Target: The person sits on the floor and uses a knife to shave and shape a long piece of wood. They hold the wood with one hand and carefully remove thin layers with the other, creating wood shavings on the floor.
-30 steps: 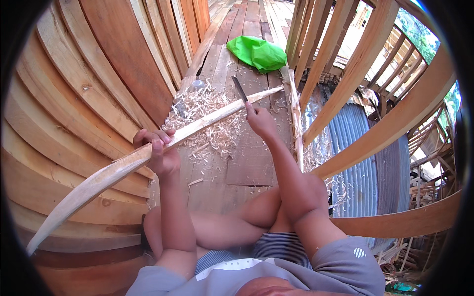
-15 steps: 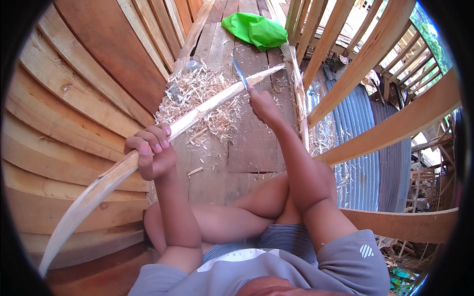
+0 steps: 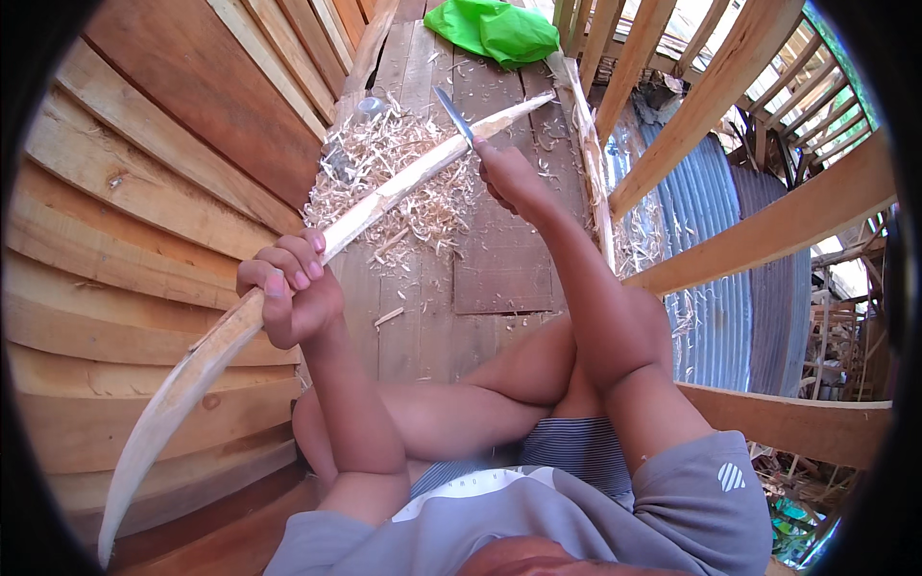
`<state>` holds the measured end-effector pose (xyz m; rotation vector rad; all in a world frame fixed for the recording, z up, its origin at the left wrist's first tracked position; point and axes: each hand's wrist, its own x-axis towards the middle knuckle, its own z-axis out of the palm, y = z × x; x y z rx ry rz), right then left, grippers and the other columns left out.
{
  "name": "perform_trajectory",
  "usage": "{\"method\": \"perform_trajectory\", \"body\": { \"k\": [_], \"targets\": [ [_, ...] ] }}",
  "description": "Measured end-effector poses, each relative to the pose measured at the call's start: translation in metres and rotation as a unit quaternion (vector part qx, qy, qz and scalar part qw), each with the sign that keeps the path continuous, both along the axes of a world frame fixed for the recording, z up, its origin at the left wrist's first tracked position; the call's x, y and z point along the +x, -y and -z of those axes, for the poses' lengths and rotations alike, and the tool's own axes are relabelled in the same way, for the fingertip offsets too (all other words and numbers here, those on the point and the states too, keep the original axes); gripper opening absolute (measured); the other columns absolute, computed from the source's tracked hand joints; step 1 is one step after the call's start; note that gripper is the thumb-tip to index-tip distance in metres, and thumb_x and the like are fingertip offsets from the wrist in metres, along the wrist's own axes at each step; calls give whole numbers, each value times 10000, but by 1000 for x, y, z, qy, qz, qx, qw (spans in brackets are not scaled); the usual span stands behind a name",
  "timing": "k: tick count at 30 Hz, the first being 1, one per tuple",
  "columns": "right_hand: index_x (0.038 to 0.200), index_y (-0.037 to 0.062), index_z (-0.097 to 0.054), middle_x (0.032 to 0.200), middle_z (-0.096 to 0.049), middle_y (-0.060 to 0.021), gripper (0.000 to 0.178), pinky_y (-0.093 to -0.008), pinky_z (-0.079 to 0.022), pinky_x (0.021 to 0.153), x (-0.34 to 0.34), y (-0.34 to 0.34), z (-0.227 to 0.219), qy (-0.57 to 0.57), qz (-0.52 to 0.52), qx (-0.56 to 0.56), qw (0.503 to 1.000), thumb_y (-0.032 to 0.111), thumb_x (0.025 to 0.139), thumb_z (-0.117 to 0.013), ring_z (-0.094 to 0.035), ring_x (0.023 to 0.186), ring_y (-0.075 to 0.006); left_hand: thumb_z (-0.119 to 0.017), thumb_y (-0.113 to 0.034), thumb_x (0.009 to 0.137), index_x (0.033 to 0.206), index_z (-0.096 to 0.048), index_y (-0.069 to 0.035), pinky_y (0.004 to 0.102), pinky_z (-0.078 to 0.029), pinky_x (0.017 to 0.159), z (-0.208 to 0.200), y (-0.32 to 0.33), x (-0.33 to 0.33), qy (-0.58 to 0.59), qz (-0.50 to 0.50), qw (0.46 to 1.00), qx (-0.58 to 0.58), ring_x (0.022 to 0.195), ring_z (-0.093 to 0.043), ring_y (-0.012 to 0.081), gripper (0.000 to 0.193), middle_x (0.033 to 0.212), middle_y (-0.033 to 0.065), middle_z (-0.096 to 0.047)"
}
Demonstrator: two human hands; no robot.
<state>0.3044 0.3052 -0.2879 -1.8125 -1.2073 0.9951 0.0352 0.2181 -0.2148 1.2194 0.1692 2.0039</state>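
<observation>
Stick [image 3: 403, 184]: left hand [image 3: 293, 288], looser a second earlier, was closed round its middle, presumably steadying it. Knife [image 3: 453, 113]: sat clasped in right hand [image 3: 511, 180], blade crossing stick's far part.

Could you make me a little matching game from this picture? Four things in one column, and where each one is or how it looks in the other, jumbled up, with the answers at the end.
Things
1. Knife
2. Long pale wooden piece
3. Crumpled sheet or bag
4. Wood shavings

Places and looks
A. Gripped in the person's left hand
B. Scattered in a pale heap on the floorboards
C. Held in the person's right hand
D. Bright green, at the top of the picture

Right pairs: 1-C, 2-A, 3-D, 4-B
</observation>
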Motion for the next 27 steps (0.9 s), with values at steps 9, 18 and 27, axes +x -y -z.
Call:
{"method": "perform_trajectory", "body": {
  "k": [9,18,27],
  "targets": [
    [597,110,-371,475,-321,21,579,-341,-211,358,3,-2,-24,-143,-2,-65,988,504,1022,-363,-286,363,-122,-534,-164,790,700,-431,-177,370,-401,762,-3,1,-5,-30,8,999,-17,630,-453,135,137,619,-22,-437],
    [581,109,-397,463,-340,24,593,-343,-218,342,4,-10,-10,-105,15,-22,994,511,1017,-379,-290,346,-119,-536,-167,800,701,-449,-174,373,-405,761,-4,2,-6,-25,0,1000,-17,619,-457,131,132,620,-21,-445],
    [593,136,-369,484,-313,18,573,-328,-169,354,-28,12,-36,-93,-25,-35,995,509,1028,-351,-236,362,-101,-527,-159,803,694,-444,-167,379,-405,769,-4,-1,-6,-27,12,1000,-7,626,-459,138,137,623,-15,-447]
  ]
}}
